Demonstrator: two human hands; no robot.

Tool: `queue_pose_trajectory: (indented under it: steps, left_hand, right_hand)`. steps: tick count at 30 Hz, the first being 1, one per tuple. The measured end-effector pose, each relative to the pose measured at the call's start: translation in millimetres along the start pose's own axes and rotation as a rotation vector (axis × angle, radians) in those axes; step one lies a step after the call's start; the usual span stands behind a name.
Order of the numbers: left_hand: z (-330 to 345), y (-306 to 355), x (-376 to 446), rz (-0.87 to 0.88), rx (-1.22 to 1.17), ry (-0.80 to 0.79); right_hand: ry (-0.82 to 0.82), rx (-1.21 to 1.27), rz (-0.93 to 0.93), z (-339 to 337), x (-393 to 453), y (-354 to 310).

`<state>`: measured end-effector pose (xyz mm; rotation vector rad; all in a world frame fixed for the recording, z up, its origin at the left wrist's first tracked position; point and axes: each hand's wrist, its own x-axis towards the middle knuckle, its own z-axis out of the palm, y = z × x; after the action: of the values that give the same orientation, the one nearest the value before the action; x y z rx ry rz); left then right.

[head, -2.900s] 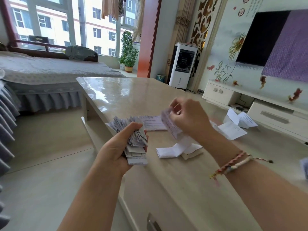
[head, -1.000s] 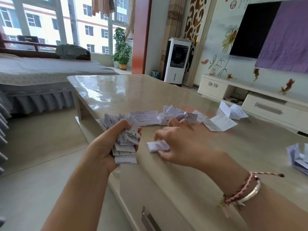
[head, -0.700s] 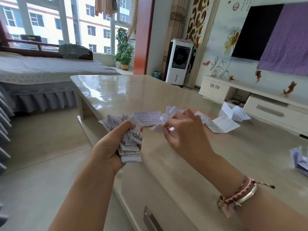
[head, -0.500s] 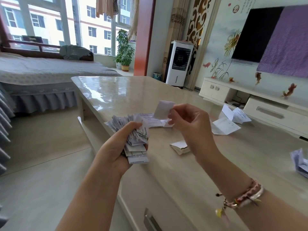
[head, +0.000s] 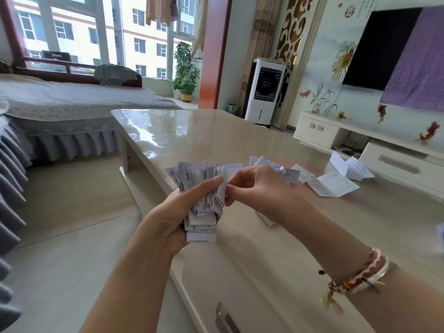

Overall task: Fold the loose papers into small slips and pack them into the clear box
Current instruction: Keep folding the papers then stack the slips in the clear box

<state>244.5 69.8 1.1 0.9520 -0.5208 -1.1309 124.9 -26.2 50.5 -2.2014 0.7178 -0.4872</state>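
One glossy table [head: 216,140] carries loose papers [head: 334,186] spread at its right. The left hand [head: 175,215] grips a thick wad of folded slips [head: 199,200] above the near edge — thumb pressed on top. The right hand [head: 257,188] pinches one slip [head: 222,188] against the wad's side.

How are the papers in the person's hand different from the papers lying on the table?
The bundle of slips is folded small and packed tight; the loose papers are bigger and mostly opened out. The bundle is gripped in the left hand, with the right hand pinching a slip at its edge; the loose papers lie scattered on the table, untouched. Both are white with printed text.
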Motion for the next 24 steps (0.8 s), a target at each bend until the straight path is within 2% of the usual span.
queue_pose_trajectory:
  steps: [5,7,9,11,13,15,17,19,21,24]
  left_hand:
    - [-3.2,4.8,-2.6,0.098,0.029,0.110]
    - [-6.4,5.9,-0.8,0.119,-0.010,0.168]
    - [-11.5,7.6,1.4,0.122,-0.072,0.202]
    - [-16.3,9.0,2.8,0.116,-0.136,0.211]
    - [-20.8,9.2,3.9,0.111,-0.161,0.224]
    - [-23.7,9.7,3.9,0.101,-0.150,0.247]
    - [-27.2,10.8,4.0,0.096,-0.168,0.241]
    - [-28.7,11.5,4.0,0.101,-0.171,0.247]
    - [-28.7,11.1,4.6,0.108,-0.181,0.253]
    - [-27.2,7.8,7.0,0.108,-0.195,0.238]
  right_hand:
    - [0.105,-0.367,-0.149,9.7,15.2,-14.0]
    - [0.035,-0.384,-0.193,10.0,24.9,-20.8]
    - [-0.041,-0.301,-0.187,7.4,44.0,-20.4]
    - [0.006,-0.313,-0.199,3.2,69.5,-9.8]
    - [0.054,-0.542,-0.195,0.8,94.2,6.9]
    - [-0.002,-0.765,-0.183,2.4,110.1,21.2]
    - [-0.025,-0.855,-0.233,6.3,119.1,30.1]
    - [0.023,-0.939,-0.331,8.3,119.6,33.8]
    - [0.150,-0.923,-0.442,8.6,115.2,35.7]
    - [0.346,-0.562,-0.436,-1.5,95.1,25.5]
